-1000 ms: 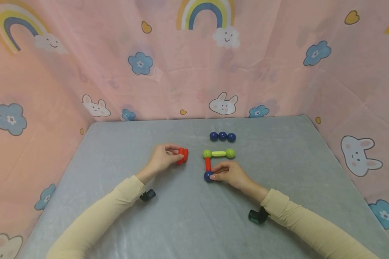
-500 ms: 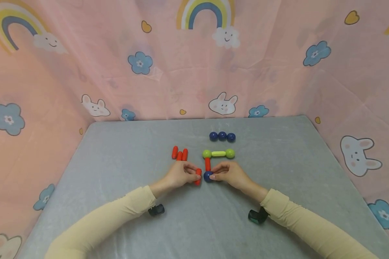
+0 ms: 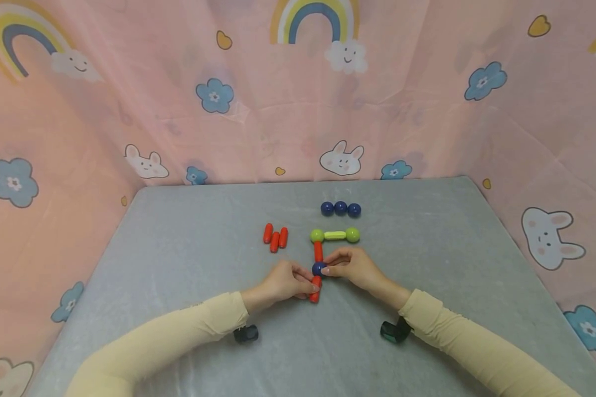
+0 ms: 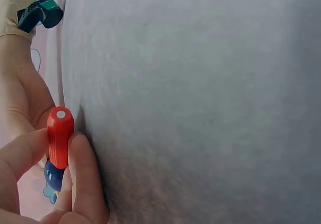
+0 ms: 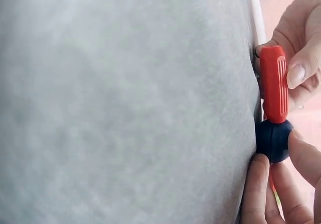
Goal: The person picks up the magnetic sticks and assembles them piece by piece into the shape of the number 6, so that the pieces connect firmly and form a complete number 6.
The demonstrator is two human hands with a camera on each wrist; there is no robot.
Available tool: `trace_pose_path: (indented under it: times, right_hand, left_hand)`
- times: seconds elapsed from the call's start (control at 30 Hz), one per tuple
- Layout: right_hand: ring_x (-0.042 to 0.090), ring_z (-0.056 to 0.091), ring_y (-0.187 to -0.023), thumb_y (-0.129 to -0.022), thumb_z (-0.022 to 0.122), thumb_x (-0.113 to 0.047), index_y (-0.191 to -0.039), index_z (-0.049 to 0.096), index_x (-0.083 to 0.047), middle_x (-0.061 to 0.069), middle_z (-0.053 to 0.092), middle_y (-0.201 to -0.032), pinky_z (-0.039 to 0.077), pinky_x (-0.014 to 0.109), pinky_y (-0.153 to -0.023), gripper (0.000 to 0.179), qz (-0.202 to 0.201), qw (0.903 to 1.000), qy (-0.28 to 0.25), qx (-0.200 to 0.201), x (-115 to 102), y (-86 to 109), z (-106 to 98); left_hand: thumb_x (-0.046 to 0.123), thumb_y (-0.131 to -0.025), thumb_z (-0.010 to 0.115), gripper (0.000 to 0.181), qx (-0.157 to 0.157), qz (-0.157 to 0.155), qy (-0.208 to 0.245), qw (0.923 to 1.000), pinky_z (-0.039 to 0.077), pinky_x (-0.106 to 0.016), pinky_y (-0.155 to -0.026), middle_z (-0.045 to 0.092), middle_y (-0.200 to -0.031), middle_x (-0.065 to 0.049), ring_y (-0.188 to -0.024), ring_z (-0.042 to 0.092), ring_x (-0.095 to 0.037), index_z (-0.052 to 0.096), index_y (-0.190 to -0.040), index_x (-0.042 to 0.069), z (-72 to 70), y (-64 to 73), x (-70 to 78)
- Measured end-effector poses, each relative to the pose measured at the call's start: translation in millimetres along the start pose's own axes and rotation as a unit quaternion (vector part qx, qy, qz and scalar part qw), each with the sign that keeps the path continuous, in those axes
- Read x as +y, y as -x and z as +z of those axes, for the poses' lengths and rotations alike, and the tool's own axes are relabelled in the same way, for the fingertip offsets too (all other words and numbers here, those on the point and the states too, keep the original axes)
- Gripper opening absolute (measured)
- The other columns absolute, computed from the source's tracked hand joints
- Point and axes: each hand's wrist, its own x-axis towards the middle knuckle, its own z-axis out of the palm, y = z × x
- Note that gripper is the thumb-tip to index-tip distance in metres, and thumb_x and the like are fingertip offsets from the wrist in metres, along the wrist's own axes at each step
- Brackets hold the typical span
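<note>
My left hand (image 3: 287, 282) pinches a red rod (image 3: 315, 292) between thumb and fingers. The rod's far end meets a dark blue ball (image 5: 274, 141), which my right hand (image 3: 354, 268) pinches from the right side. Beyond that ball a second red rod (image 3: 318, 251) runs up to a green ball (image 3: 317, 236). From there a yellow-green rod (image 3: 335, 235) reaches right to another green ball (image 3: 352, 235). In the left wrist view the held rod (image 4: 60, 136) shows a pale round spot on its near end, and the blue ball (image 4: 53, 176) sits behind it.
Three loose red rods (image 3: 275, 241) lie on the grey tabletop (image 3: 193, 231), left of the joined pieces. Farther back, three dark blue balls (image 3: 340, 208) stand in a row. A pink printed curtain (image 3: 258, 127) borders the table behind and at the sides.
My left hand has brought one red rod from the group at left, rightward and nearer, to the blue ball's near side. The right hand has stayed at the ball.
</note>
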Motion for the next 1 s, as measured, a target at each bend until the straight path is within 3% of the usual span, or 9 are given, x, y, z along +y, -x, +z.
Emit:
trace_pose_path:
  times: [0.17,0.4,0.63,1.0]
  right_hand:
    - [0.008,0.070,-0.083,-0.084,0.079,-0.018,-0.107,0.071,0.001,0.014,0.074,-0.101,0.055,0.023,-0.076,0.031,-0.001,1.0000,0.001,0.000,0.6,-0.8,0.1]
    - [0.008,0.070,-0.083,-0.084,0.080,-0.019,-0.106,0.071,0.000,0.012,0.075,-0.100,0.055,0.023,-0.075,0.030,-0.001,1.0000,0.008,0.005,0.2,-0.6,0.2]
    - [0.009,0.071,-0.084,-0.084,0.079,-0.019,-0.106,0.071,0.000,0.012,0.075,-0.101,0.055,0.023,-0.076,0.030,0.000,1.0000,0.005,0.004,0.6,-0.4,0.1]
    - [0.008,0.070,-0.084,-0.084,0.079,-0.018,-0.107,0.070,0.001,0.015,0.074,-0.103,0.055,0.022,-0.075,0.031,-0.011,0.9999,0.005,0.003,-0.3,0.8,0.1]
  left_hand:
    - [0.012,-0.080,0.081,0.020,-0.001,-0.010,-0.011,0.9999,0.060,-0.028,-0.065,0.076,-0.079,-0.013,-0.062,0.068,-0.008,0.073,-0.093,-0.001,1.1,-1.2,5.0]
    - [0.011,-0.082,0.080,0.012,-0.024,-0.010,-0.023,0.9994,0.059,-0.026,-0.058,0.073,-0.067,-0.006,-0.056,0.067,-0.008,0.074,-0.086,0.001,-0.7,-3.4,6.6]
    - [0.013,-0.082,0.080,0.014,-0.030,-0.023,-0.008,0.9993,0.059,-0.027,-0.060,0.075,-0.072,-0.015,-0.058,0.070,-0.010,0.076,-0.084,0.000,1.5,-6.0,8.8]
    - [0.013,-0.083,0.080,0.015,-0.044,-0.017,0.009,0.9988,0.060,-0.027,-0.060,0.075,-0.072,-0.015,-0.058,0.069,-0.009,0.077,-0.084,-0.001,1.2,-7.5,7.3]
